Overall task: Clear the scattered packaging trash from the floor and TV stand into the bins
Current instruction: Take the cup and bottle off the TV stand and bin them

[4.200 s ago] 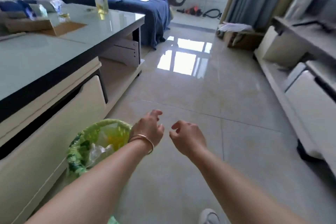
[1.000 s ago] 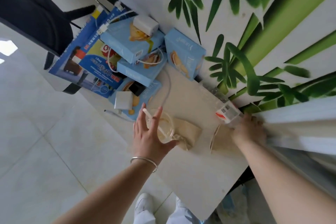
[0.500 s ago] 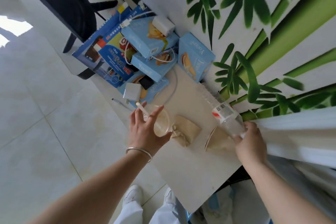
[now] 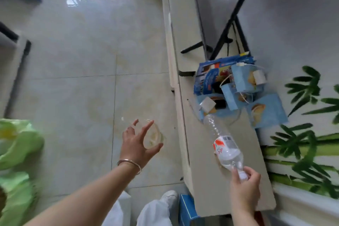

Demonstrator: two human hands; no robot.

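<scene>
My left hand [image 4: 136, 143] grips a clear plastic cup [image 4: 153, 135] with yellowish residue and holds it over the tiled floor, left of the TV stand [image 4: 205, 185]. My right hand [image 4: 244, 183] is closed around the capped neck of a clear plastic bottle [image 4: 222, 145] with a red and white label; the bottle slants up over the stand's top. A green bin bag [image 4: 16, 152] fills the left edge of the view, blurred.
A heap of blue snack boxes [image 4: 238, 88] with white chargers and cables lies on the stand by the bamboo-painted wall [image 4: 302, 143]. A TV on black legs [image 4: 225, 29] stands farther along. A blue box [image 4: 187, 209] sits on the floor by my feet.
Both hands have lifted their items off the stand: the left carried the cup out over the floor, the right raised the bottle. The view swung left, bringing the green bin bag in.
</scene>
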